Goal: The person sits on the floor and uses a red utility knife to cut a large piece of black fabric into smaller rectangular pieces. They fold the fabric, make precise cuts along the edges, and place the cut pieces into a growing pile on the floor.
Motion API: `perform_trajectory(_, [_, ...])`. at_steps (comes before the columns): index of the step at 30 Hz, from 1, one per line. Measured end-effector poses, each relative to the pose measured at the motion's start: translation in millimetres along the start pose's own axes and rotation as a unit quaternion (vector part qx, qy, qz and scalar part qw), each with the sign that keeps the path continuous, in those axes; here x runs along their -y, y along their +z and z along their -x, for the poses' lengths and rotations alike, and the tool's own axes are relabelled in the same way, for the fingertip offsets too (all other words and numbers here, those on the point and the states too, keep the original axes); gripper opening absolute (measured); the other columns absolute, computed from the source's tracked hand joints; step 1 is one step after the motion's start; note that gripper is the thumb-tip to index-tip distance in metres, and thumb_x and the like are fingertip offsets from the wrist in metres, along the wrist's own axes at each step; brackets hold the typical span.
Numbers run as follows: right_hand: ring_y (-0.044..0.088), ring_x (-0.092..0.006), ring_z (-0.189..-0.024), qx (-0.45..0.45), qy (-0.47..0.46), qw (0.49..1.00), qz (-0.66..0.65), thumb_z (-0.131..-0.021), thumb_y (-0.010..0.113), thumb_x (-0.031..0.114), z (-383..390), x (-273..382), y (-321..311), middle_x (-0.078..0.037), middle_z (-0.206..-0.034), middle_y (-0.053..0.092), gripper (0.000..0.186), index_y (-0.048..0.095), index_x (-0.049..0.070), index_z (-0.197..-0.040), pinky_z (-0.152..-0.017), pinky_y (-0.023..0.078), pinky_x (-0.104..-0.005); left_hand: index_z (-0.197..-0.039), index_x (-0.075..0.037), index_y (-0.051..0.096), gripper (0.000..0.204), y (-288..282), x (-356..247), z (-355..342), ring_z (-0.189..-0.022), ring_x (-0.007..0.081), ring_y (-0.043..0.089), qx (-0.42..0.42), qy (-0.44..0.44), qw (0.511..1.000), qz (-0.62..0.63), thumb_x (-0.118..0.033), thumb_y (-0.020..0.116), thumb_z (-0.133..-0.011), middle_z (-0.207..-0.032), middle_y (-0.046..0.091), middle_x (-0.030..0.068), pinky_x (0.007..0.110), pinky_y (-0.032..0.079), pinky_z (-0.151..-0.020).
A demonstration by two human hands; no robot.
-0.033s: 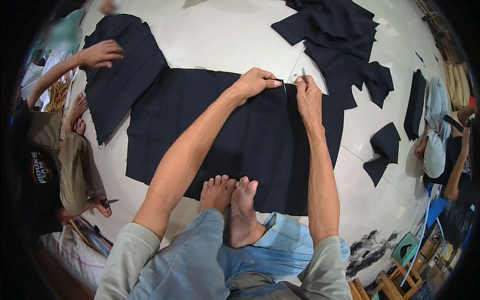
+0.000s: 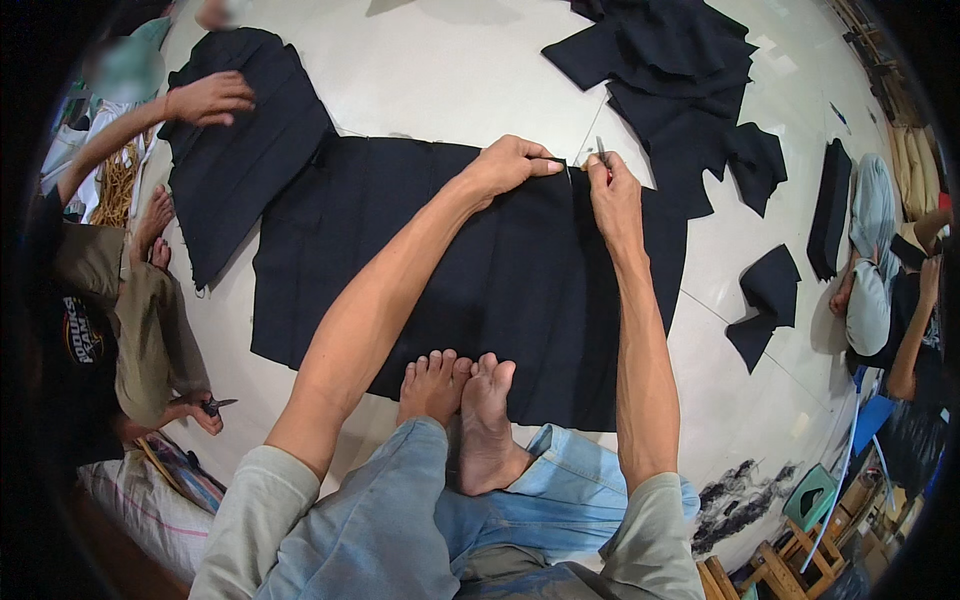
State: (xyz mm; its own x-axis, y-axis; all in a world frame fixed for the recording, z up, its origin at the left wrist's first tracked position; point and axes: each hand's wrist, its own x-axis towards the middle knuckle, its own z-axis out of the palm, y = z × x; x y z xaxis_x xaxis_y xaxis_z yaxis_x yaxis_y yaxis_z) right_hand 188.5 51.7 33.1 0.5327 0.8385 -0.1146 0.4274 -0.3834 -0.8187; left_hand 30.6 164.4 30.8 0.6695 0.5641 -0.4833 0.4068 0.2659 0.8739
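A large dark navy cloth panel [image 2: 400,240] lies flat on the floor before my bare feet. My left hand [image 2: 507,168] is closed on its far edge, pinching the cloth between thumb and fingers. Just to the right, my right hand [image 2: 615,190] is closed around small snips [image 2: 602,150]; their grey blades point away from me and a bit of red shows at the fingers. A narrow pale slit [image 2: 570,178] shows in the cloth edge between my hands. The snips' handle is mostly hidden in my palm.
Another dark cloth [image 2: 235,150] lies at the left, under a co-worker's hand [image 2: 212,98]; that person's other hand holds scissors [image 2: 218,405]. Dark cloth pieces [image 2: 680,60] are heaped at the far right, with a loose scrap [image 2: 772,300] nearer. Someone sits at the right edge.
The snips' blades have tilted up and a little left as my right hand shifted slightly. The co-worker's hand at the left has moved slightly right and up. My left hand stays put.
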Motion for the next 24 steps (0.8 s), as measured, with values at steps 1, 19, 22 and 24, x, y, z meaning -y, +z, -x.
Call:
perform_trajectory(1, [0.067, -0.028, -0.078, 0.006, -0.018, 1.0, -0.024, -0.098, 0.058, 0.022, 2.8, 0.8, -1.3, -0.02, -0.086, 0.07, 0.029, 0.068, -0.005, -0.102, -0.076, 0.051, -0.0394, -0.1, 0.0, 0.074, 0.022, 0.1, 0.0, 0.7, -0.08, 0.0133, 0.064, 0.0, -0.002, 1.0, 0.0, -0.021, 0.071, -0.095, -0.088, 0.072, 0.0072, 0.027, 0.051, -0.077])
perform_trajectory(19, [0.067, -0.0407, -0.082, 0.007, -0.143, 0.989, 0.038, -0.09, 0.062, 0.013, 5.4, 1.3, 7.6, -0.024, -0.089, 0.069, 0.018, 0.067, -0.003, -0.094, -0.075, 0.051, -0.0442, -0.102, -0.002, 0.075, 0.021, 5.9, 7.6, -4.6, -0.08, 0.0116, 0.064, -0.038, 0.018, 0.999, -0.004, -0.02, 0.071, -0.094, -0.088, 0.072, 0.0061, 0.027, 0.051, -0.076])
perform_trajectory(22, [0.067, -0.0418, -0.083, -0.062, -0.126, 0.987, 0.08, -0.089, 0.063, 0.014, 5.1, -7.9, 7.1, -0.025, -0.088, 0.068, 0.018, 0.064, -0.003, -0.093, -0.074, 0.051, -0.0458, -0.102, -0.002, 0.075, 0.021, 9.8, 10.4, -3.6, -0.079, 0.0109, 0.063, -0.089, 0.033, 0.995, -0.034, -0.021, 0.071, -0.094, -0.088, 0.072, 0.0055, 0.027, 0.051, -0.075])
perform_trajectory(24, [0.068, -0.0385, -0.078, -0.12, -0.072, 0.988, 0.061, -0.09, 0.061, 0.017, 4.8, -15.4, -1.5, -0.025, -0.083, 0.067, 0.021, 0.065, -0.004, -0.092, -0.07, 0.051, -0.0449, -0.101, -0.003, 0.075, 0.021, 9.6, 11.1, -1.1, -0.079, 0.0103, 0.063, -0.096, 0.026, 0.995, -0.025, -0.022, 0.071, -0.094, -0.088, 0.072, 0.0051, 0.028, 0.051, -0.075])
